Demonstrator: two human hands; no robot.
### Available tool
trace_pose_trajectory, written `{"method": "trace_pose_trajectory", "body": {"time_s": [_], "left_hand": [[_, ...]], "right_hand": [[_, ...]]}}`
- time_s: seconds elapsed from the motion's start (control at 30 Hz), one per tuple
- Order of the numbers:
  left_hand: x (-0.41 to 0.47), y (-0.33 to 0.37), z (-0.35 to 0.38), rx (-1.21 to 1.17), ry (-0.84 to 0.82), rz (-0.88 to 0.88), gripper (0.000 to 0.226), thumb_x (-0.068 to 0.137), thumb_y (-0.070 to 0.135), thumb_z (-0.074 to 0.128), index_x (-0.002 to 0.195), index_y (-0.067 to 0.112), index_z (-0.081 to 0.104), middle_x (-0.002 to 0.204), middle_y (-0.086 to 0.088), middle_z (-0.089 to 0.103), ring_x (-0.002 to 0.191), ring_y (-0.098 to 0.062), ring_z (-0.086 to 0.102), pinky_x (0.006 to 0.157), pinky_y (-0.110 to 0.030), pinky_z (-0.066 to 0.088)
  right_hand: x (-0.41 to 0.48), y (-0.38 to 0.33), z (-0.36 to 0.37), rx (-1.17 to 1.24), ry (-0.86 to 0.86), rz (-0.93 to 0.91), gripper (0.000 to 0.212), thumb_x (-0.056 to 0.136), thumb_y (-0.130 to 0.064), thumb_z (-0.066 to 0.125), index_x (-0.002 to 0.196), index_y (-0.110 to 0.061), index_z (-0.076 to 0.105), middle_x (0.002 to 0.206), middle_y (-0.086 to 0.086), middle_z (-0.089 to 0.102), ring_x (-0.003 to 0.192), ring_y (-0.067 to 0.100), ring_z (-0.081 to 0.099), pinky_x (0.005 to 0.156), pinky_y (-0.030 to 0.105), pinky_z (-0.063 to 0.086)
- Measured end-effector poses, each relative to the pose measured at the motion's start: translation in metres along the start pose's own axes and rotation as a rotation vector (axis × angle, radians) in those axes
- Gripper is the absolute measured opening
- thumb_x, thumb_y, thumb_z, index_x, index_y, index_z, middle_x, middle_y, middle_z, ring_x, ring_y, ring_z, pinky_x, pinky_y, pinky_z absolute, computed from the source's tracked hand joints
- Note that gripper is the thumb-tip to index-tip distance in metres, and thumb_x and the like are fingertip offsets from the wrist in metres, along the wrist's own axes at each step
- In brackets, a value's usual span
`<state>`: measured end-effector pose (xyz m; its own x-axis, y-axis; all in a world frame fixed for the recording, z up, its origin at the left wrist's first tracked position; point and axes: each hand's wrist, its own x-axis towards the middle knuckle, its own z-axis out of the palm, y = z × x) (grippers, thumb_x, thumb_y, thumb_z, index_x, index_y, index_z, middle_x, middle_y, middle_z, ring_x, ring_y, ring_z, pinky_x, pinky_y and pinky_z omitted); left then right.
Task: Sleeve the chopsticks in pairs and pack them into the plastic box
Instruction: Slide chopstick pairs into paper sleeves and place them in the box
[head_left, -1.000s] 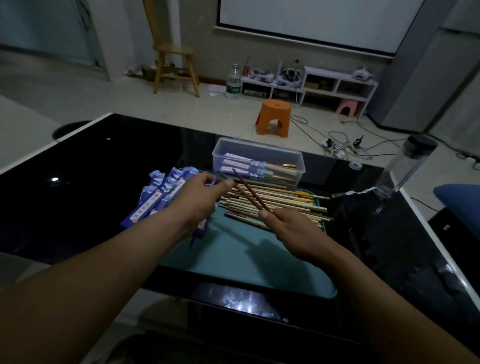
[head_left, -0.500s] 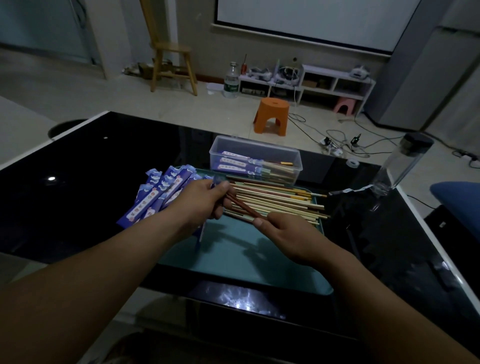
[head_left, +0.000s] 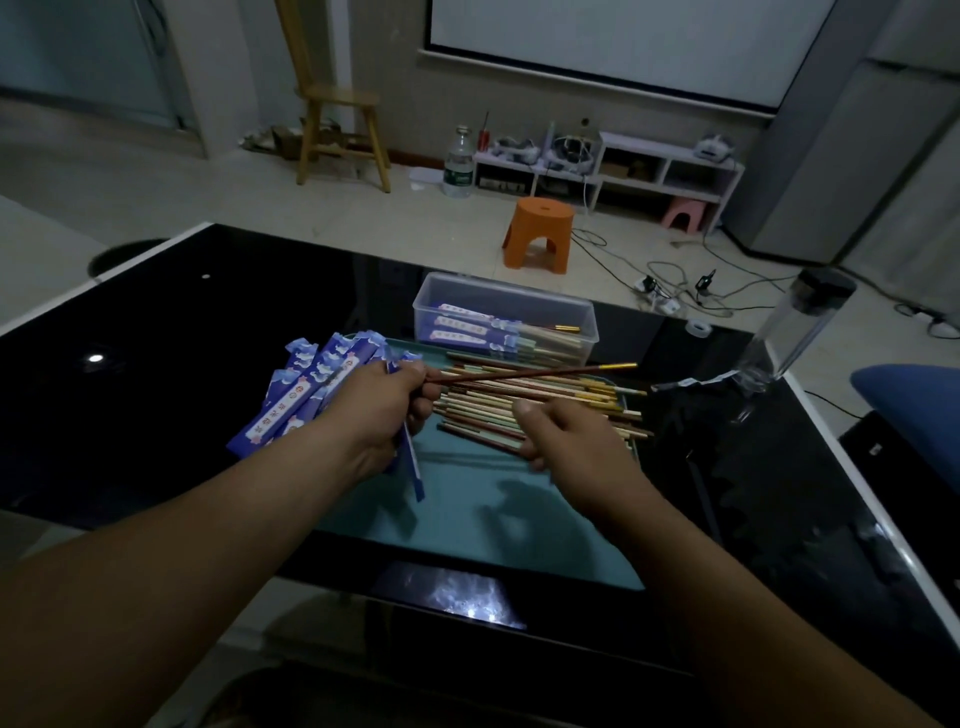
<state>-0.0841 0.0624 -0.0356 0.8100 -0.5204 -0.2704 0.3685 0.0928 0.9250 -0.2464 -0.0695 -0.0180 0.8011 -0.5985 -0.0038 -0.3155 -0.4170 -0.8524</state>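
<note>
One clear plastic box (head_left: 576, 319) at the far edge of the flat teal tray (head_left: 467, 519) holds three blue-sleeved pairs (head_left: 460, 327). A heap of loose wooden chopsticks (head_left: 571, 402), too many to count, covers the tray's far half. The left hand (head_left: 379, 410) grasps one blue paper sleeve (head_left: 413, 467) and the dark red gold-tipped chopsticks (head_left: 519, 374), which jut rightward from its fingertips. The right hand (head_left: 566, 441) curls over the heap; I cannot tell whether it grasps anything.

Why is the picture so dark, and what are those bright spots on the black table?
Head view: the room light is weak, so the left hand gripping a sleeve looks murky; the glossy black table mirrors lights as a small dot on its left and a white patch at its near edge.
</note>
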Motion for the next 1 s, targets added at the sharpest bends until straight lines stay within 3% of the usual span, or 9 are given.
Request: {"method": "trace_pose_trajectory", "body": {"time_s": [0.03,0.1,0.23,0.4,0.6,0.7,0.83,1.0], "left_hand": [[-0.003,-0.001,0.003,-0.013,-0.025,-0.017,0.027,0.109,0.016,0.044,0.096,0.004,0.064,0.065,-0.001,0.056,0.047,-0.005,0.045,0.045,-0.015,0.035],[-0.009,-0.006,0.010,0.014,-0.085,-0.043,0.024,0.109,0.015,0.045,0.100,0.003,0.064,0.065,-0.001,0.057,0.046,-0.005,0.045,0.044,-0.015,0.035],[-0.018,-0.014,0.018,0.115,-0.153,-0.053,0.021,0.107,0.018,0.052,0.107,0.002,0.065,0.069,-0.004,0.060,0.047,-0.008,0.047,0.043,-0.016,0.037],[-0.024,-0.006,0.016,-0.167,-0.290,-0.158,0.033,0.108,0.023,0.046,0.114,-0.001,0.068,0.081,-0.010,0.070,0.052,-0.008,0.051,0.047,-0.016,0.042],[-0.028,-0.006,0.018,-0.167,-0.356,-0.130,0.026,0.105,0.026,0.053,0.110,0.005,0.067,0.079,-0.006,0.066,0.055,-0.009,0.048,0.051,-0.019,0.037],[-0.030,-0.001,0.017,0.090,-0.340,0.010,0.026,0.102,0.034,0.059,0.103,0.009,0.060,0.067,-0.002,0.055,0.051,-0.012,0.044,0.049,-0.024,0.032],[-0.031,-0.001,0.012,0.661,-0.262,0.309,0.041,0.093,0.041,0.072,0.082,0.007,0.053,0.057,-0.004,0.057,0.048,-0.018,0.053,0.052,-0.035,0.044],[-0.034,-0.007,0.016,0.829,-0.220,0.488,0.041,0.088,0.033,0.080,0.078,0.005,0.052,0.059,-0.008,0.060,0.043,-0.010,0.051,0.046,-0.034,0.047]], "right_hand": [[0.000,0.001,0.005,0.221,-0.106,0.201,0.036,0.100,-0.056,0.057,0.102,-0.021,0.065,0.088,0.005,0.071,0.067,0.015,0.063,0.064,0.035,0.047],[0.006,0.006,0.009,0.589,-0.142,0.385,0.045,0.097,-0.061,0.057,0.114,-0.020,0.063,0.087,0.005,0.068,0.062,0.015,0.059,0.058,0.029,0.041],[0.026,0.008,0.000,0.943,0.027,0.382,0.031,0.106,-0.044,0.048,0.095,-0.018,0.059,0.068,-0.002,0.044,0.053,0.009,0.038,0.049,0.021,0.027],[0.026,0.011,-0.008,1.010,0.070,0.402,0.032,0.109,-0.037,0.042,0.087,-0.019,0.056,0.065,-0.004,0.043,0.053,0.009,0.036,0.054,0.023,0.025],[0.026,0.010,-0.007,1.043,-0.002,0.395,0.033,0.108,-0.043,0.042,0.088,-0.020,0.056,0.066,-0.004,0.044,0.053,0.008,0.038,0.053,0.022,0.026],[0.028,0.011,-0.018,1.020,0.076,0.363,0.032,0.108,-0.042,0.045,0.092,-0.018,0.058,0.068,-0.003,0.047,0.055,0.008,0.040,0.054,0.023,0.029],[0.022,0.007,-0.040,0.978,0.162,0.274,0.034,0.108,-0.042,0.046,0.094,-0.015,0.061,0.068,-0.002,0.051,0.058,0.010,0.044,0.057,0.025,0.033],[0.013,-0.006,-0.048,0.877,0.079,0.138,0.036,0.108,-0.043,0.046,0.093,-0.014,0.062,0.068,-0.001,0.053,0.059,0.011,0.048,0.057,0.026,0.036]]}}
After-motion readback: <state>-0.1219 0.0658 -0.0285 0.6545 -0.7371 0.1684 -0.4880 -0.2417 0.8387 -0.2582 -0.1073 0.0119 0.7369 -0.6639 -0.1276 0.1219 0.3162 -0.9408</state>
